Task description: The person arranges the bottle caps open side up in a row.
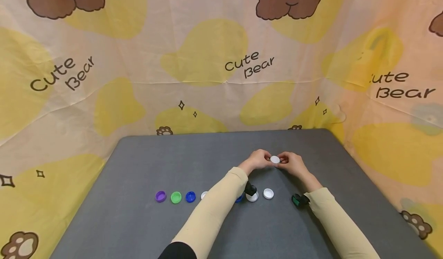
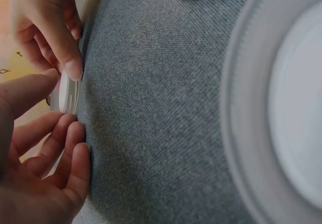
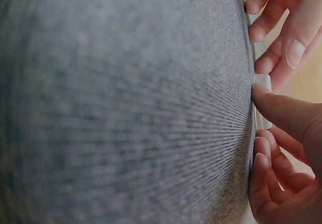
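Near the far right of the table, a white bottle cap (image 1: 275, 159) lies between the fingertips of both hands. My left hand (image 1: 258, 159) pinches it from the left, and my right hand (image 1: 293, 164) from the right. Up close in the left wrist view, the white cap (image 2: 69, 93) shows a ridged side and stands on edge in that picture. The right thumb (image 3: 282, 110) presses against the cap's side in the right wrist view. Closer to me, a white cap (image 1: 268, 193) lies hollow side up, with another white cap (image 1: 252, 197) beside it.
The row continues left with a partly hidden blue cap (image 1: 238, 199), a white cap (image 1: 204, 194), a blue cap (image 1: 190, 197), a green cap (image 1: 176, 197) and a purple cap (image 1: 160, 196). My left sleeve (image 1: 216, 209) covers part of it. Behind the grey table (image 1: 138, 166) hangs a printed curtain (image 1: 214, 51).
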The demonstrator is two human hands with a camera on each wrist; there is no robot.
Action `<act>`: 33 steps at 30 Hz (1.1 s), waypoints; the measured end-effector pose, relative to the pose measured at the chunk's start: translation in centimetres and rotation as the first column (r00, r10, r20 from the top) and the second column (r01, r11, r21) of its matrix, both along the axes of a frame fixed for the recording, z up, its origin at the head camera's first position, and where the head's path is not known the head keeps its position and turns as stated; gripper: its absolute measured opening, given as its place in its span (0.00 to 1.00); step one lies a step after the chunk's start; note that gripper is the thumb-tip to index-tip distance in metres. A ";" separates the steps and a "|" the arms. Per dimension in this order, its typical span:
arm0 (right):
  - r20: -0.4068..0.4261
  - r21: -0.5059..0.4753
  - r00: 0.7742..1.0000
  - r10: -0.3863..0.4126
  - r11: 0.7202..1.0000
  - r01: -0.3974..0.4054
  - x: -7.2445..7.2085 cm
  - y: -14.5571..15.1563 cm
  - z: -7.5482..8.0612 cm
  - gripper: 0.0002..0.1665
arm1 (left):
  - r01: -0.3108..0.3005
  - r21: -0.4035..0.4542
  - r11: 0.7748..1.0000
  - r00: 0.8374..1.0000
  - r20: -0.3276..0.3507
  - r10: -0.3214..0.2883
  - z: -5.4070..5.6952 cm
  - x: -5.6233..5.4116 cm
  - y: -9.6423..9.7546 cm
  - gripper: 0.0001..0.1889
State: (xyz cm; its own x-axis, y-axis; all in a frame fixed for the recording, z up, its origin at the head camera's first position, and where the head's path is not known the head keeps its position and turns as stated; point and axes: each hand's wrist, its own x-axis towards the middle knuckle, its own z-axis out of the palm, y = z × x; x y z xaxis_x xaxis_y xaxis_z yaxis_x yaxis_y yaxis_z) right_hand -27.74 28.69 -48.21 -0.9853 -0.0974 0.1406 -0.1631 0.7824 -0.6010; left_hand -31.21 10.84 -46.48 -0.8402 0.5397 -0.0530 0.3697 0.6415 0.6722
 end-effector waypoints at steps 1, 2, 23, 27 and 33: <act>0.003 0.001 1.000 0.000 1.000 0.000 0.0 0.0 0.0 0.20 | -0.002 0.000 1.000 1.000 0.003 0.002 0.0 0.0 0.0 0.17; 0.006 0.001 1.000 0.001 1.000 -0.001 0.0 0.0 0.1 0.20 | -0.003 0.000 1.000 1.000 0.003 0.003 0.0 0.0 0.0 0.17; -0.027 -0.048 1.000 0.009 0.999 -0.011 2.5 -0.7 1.2 0.21 | -0.092 0.106 0.990 0.995 -0.023 0.095 1.0 0.9 -0.1 0.14; -0.047 -0.054 0.999 0.013 0.998 -0.016 3.5 -0.9 1.4 0.22 | -0.078 0.146 0.986 0.997 0.002 0.079 1.2 1.2 -0.5 0.13; -0.096 -0.062 0.995 0.034 0.997 -0.040 4.6 -1.2 1.7 0.21 | -0.053 0.143 0.988 0.998 -0.015 0.056 1.4 1.8 -1.0 0.13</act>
